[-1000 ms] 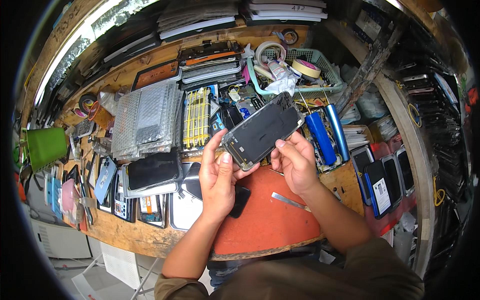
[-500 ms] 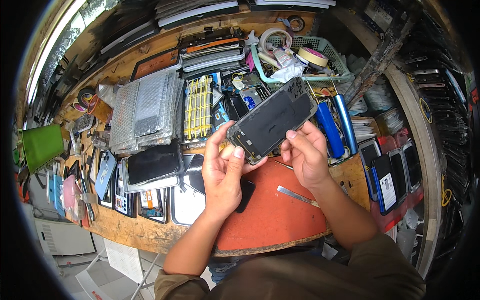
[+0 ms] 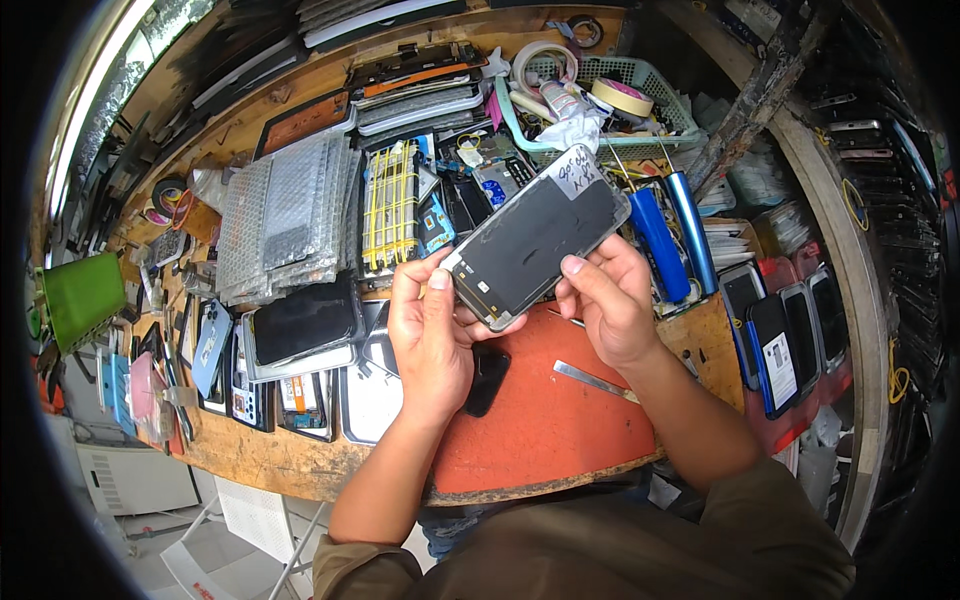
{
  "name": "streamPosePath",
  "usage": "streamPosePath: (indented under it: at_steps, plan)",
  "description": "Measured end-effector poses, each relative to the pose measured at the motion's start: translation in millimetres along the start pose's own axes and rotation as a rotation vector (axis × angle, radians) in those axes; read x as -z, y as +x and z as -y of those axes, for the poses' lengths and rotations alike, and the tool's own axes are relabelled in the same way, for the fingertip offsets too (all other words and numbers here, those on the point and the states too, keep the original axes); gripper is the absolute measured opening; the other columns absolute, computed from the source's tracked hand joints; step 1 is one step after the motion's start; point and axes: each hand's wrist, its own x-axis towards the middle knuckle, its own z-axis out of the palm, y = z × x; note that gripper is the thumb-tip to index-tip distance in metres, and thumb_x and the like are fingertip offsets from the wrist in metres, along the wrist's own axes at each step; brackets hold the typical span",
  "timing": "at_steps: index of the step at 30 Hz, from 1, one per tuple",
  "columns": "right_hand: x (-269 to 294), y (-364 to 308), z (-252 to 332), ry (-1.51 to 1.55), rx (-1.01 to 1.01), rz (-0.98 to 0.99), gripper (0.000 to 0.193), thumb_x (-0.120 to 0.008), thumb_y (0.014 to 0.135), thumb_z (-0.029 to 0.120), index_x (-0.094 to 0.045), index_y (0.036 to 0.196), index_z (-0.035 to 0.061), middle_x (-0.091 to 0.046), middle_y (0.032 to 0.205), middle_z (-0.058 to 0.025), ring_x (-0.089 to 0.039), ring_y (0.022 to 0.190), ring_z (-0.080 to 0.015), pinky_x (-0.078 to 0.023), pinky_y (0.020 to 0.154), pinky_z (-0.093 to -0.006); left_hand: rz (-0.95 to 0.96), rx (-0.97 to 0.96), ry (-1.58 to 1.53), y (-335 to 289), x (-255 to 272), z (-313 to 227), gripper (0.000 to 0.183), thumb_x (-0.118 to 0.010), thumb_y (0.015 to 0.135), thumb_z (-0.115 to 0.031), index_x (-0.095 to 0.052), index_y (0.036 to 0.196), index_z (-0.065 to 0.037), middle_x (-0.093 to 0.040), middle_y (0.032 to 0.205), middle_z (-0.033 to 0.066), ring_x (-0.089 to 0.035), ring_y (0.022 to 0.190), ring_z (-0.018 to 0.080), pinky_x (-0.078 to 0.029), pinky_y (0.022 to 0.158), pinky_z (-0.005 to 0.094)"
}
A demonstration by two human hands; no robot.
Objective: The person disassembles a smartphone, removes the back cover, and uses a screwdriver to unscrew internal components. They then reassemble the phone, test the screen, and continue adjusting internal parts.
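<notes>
Between my two hands is a phone screen (image 3: pixel 535 245), its dark back turned up toward me, with handwriting on a lighter patch at its upper right end. My left hand (image 3: pixel 432 325) grips the lower left end, thumb on the near corner and fingers beneath. At the right edge, my right hand (image 3: pixel 608 300) pinches the screen between thumb and curled fingers. The screen is held tilted above a red mat (image 3: pixel 550 430). On that mat, a flat metal blade (image 3: pixel 595 380) lies below my right hand, and a dark phone (image 3: pixel 487 382) lies beside my left wrist.
Bubble-wrap sleeves (image 3: pixel 285 215) are stacked at the left, behind phones and parts. A green basket (image 3: pixel 650 140) with tape rolls stands at the back. Blue cylinders (image 3: pixel 660 250) lie to the right, near a row of phones (image 3: pixel 785 340). A green bin (image 3: pixel 82 298) sits far left.
The screen has tilted, so light now catches the written patch. My left hand has shifted slightly left, its thumb moving to the screen's corner, and more of the dark phone shows.
</notes>
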Motion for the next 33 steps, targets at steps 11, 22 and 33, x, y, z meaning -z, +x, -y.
streamPosePath:
  at_steps: [11, 22, 33]
  plan:
    - [3.8, 4.8, 0.6, 0.056, -0.104, -0.064, 0.016, -0.069, 0.105, 0.015, -0.067, 0.114, 0.0025, -0.068, 0.085, -0.0043, -0.061, 0.065, -0.0081, -0.05, 0.058, -0.0228, -0.019, 0.079, 0.024, 1.5, 2.6, 1.0, 0.035, -0.058, 0.115, -0.02, -0.052, 0.145, -0.003, -0.076, 0.123, 0.0126, -0.08, 0.098, 0.0182, -0.071, 0.079, 0.0336]
    - [6.9, 10.6, 2.4, 0.085, -0.053, -0.139, 0.013, -0.066, 0.107, 0.017, -0.067, 0.113, 0.0053, -0.066, 0.092, -0.0018, -0.061, 0.075, -0.0083, -0.048, 0.061, -0.0246, 0.21, 0.015, 0.02, -3.0, -15.0, 1.1, 0.079, -0.061, 0.105, 0.011, -0.02, 0.171, -0.004, -0.06, 0.151, 0.0202, -0.063, 0.138, 0.0253, -0.049, 0.115, 0.0362]
    - [33.0, 22.1, 6.7, 0.176, 0.024, -0.198, 0.022, -0.066, 0.109, 0.026, -0.065, 0.095, 0.0091, -0.069, 0.084, -0.0052, -0.062, 0.07, -0.017, -0.048, 0.062, -0.031, -0.049, 0.129, -0.097, 9.3, 0.1, 7.3, 0.038, -0.055, 0.116, -0.015, -0.047, 0.15, -0.001, -0.075, 0.117, 0.0176, -0.079, 0.101, 0.0244, -0.069, 0.085, 0.0363]
